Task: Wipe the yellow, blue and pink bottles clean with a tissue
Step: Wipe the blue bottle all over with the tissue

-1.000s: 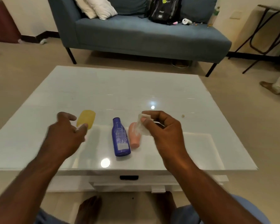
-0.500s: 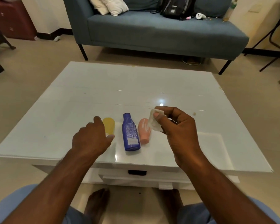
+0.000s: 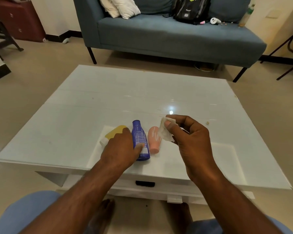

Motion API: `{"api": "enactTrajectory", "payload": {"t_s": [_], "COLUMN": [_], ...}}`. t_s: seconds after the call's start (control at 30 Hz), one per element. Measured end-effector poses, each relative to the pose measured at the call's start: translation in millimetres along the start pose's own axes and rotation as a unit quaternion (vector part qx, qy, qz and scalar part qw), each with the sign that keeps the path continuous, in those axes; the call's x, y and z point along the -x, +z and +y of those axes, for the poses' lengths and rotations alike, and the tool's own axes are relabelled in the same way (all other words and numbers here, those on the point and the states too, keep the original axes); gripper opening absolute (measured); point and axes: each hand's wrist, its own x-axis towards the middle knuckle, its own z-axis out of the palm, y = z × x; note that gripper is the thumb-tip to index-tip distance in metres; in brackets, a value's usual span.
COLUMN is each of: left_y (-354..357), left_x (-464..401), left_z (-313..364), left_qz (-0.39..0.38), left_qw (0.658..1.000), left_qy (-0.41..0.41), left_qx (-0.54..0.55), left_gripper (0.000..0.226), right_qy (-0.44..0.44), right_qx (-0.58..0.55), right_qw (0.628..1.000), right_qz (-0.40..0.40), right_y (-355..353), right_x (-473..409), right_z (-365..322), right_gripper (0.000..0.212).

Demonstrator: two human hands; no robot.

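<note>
A person's left hand [image 3: 121, 149] lay over the yellow bottle [image 3: 114, 132], thumb against the blue bottle [image 3: 139, 139]; its grip could not be made out. The right hand [image 3: 189, 137] pinched a crumpled tissue [image 3: 165, 132] just above the pink bottle [image 3: 154, 140], all on a white table [image 3: 91, 102].

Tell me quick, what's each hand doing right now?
Left hand: closing on the blue bottle, grip unclear.
Right hand: pinching the tissue.
</note>
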Motion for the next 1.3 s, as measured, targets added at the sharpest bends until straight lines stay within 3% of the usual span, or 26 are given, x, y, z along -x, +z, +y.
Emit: {"api": "enactTrajectory", "payload": {"t_s": [0.23,0.5,0.67,0.8,1.0,1.1,1.2,1.3], "left_y": [-5,-23,-35,-40,-42,-46,-44,-42], "left_x": [-1,1,3,4,10,14,15,16], "left_z": [3,2,2,10,13,14,15,19], "left_qz": [-0.079,-0.101,-0.079,-0.092,-0.126,-0.127,-0.124,-0.116], "left_qw": [0.985,0.954,0.894,0.816,0.73,0.728,0.749,0.751], "left_qy": [-0.082,-0.103,-0.116,-0.125,-0.094,-0.077,-0.073,-0.076], "left_qx": [0.127,0.263,0.426,0.557,0.665,0.669,0.647,0.645], "left_gripper": [0.074,0.027,0.025,0.03,0.032,0.025,0.017,0.029], "right_qy": [-0.001,0.002,0.004,0.005,0.003,0.001,0.006,0.009], "right_qx": [0.001,-0.002,-0.003,-0.003,0.014,0.009,0.007,0.008], "right_qw": [1.0,1.0,1.0,1.0,1.0,1.0,1.0,1.0], "right_qz": [-0.007,-0.024,-0.008,-0.015,-0.014,-0.015,-0.009,-0.018], "right_y": [1,1,2,3,4,4,4,5], "right_x": [1,2,1,1,0,1,2,2], "right_z": [-1,0,0,0,1,0,-1,-2], "right_gripper": [0.012,0.012,0.014,0.015,0.016,0.016,0.016,0.016]}}
